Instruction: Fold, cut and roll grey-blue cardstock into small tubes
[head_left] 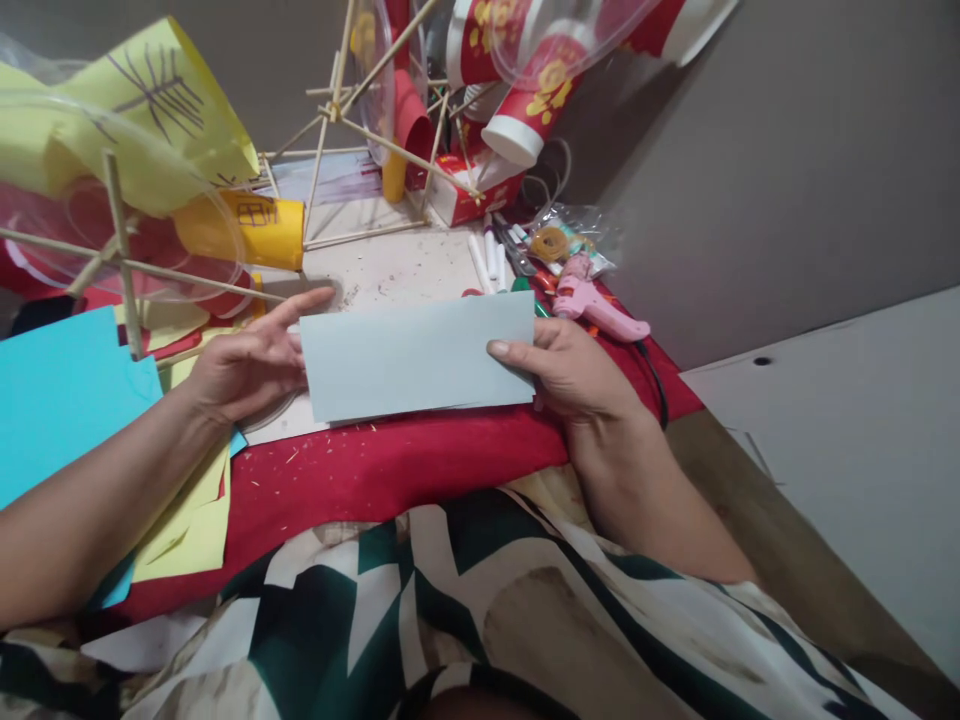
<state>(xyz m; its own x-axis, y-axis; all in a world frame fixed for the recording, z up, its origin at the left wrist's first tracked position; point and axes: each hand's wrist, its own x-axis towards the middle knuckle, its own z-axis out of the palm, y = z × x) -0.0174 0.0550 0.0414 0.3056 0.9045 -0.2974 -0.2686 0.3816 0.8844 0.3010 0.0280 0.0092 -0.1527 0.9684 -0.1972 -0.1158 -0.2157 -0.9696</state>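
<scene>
A pale blue sheet of paper (pixel 409 360), apparently folded into a long strip, is held level above the front edge of the table. My right hand (pixel 585 372) grips its right end, thumb on top and fingers behind. At the left end, my left hand (pixel 240 368) has its fingers apart, the index finger stretched out past the paper. Some left fingertips touch or pass behind the paper's edge; their exact contact is hidden. Bright blue paper (pixel 67 390) and yellow paper (pixel 195 530) lie around my left forearm.
Behind the paper stand a wooden stick frame (pixel 334 112), red patterned paper cups (pixel 536 95) and a yellow cup (pixel 274 232). A pink glue gun (pixel 596 305), markers (pixel 491 255) and a tape roll (pixel 550 244) lie to the right. Red cloth (pixel 390 465) covers the table's front.
</scene>
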